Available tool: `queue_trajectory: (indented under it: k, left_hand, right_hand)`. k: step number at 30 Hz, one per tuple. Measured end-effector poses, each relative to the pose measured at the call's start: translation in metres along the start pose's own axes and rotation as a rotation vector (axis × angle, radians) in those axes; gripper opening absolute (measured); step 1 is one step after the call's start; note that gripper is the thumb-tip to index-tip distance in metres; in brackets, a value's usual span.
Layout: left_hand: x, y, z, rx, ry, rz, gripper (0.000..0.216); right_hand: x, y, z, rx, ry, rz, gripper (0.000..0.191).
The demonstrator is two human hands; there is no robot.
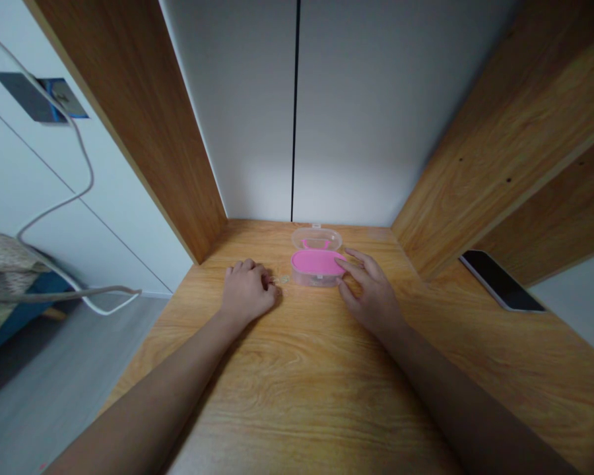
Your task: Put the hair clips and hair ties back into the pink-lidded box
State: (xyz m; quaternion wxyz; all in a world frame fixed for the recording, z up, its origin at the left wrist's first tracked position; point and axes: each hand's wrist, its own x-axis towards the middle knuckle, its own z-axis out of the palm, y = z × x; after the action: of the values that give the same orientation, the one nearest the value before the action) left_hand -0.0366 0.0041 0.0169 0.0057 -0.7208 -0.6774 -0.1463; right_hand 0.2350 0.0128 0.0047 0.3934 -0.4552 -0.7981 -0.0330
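Note:
A small oval plastic box (315, 279) rests on the wooden surface, with a pink inner tray (314, 262) across its top. Its clear lid (301, 236), with a pink handle showing through it, is swung back behind it. My right hand (373, 297) grips the box's right end: the thumb is at the front, one finger is on the pink tray, and others are toward the back. Left of the box, my left hand (247, 290) rests with fingers curled. Small clear pieces (283, 280) lie by its fingertips; what it pinches is hidden.
A dark-screened phone (499, 280) lies at the right. Wooden panels (143, 119) flank the tabletop (287, 396), and a pale panelled wall (346, 132) closes off the back. A white cable (86, 158) hangs at the left, above the grey floor (89, 369).

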Motion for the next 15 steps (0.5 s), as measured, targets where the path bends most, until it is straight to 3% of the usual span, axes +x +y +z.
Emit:
queue_trajectory:
  k: [15]
  left_hand:
    - [-0.0010, 0.0007, -0.0007, -0.023, -0.007, 0.020, 0.020]
  right_hand:
    - [0.0005, -0.0013, -0.0011, -0.006, -0.008, 0.006, 0.040]
